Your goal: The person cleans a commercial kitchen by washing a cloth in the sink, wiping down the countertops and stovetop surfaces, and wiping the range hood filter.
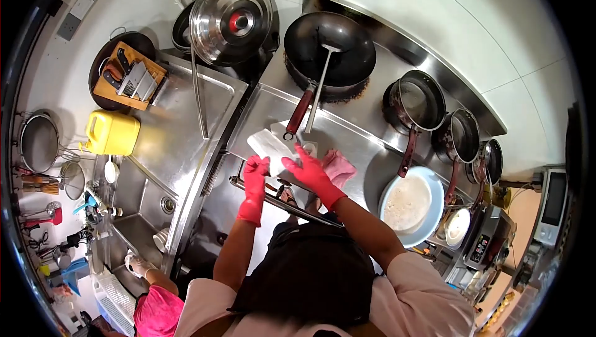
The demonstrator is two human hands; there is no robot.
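Observation:
Both my hands wear red rubber gloves above the front of the steel counter [366, 141]. My left hand [253, 182] is closed, its fingers pressed together at the lower edge of a pale white rectangular piece [270, 143], whose material I cannot make out. My right hand [313, 175] has its fingers apart; the thumb and forefinger reach toward the white piece's right side, and whether they touch it is unclear. A pink cloth [339, 166] lies beside the right hand. Just beyond stands a black wok [304, 39] with a red-brown handle and a metal turner [320, 92] resting in it.
A light blue basin [437, 197] of cloudy liquid and several saucepans [422, 101] stand to the right. On the left are a large lid [214, 26], a knife block [146, 85], a yellow jug [121, 132] and a sink [146, 197]. Another person's pink sleeve [158, 309] shows lower left.

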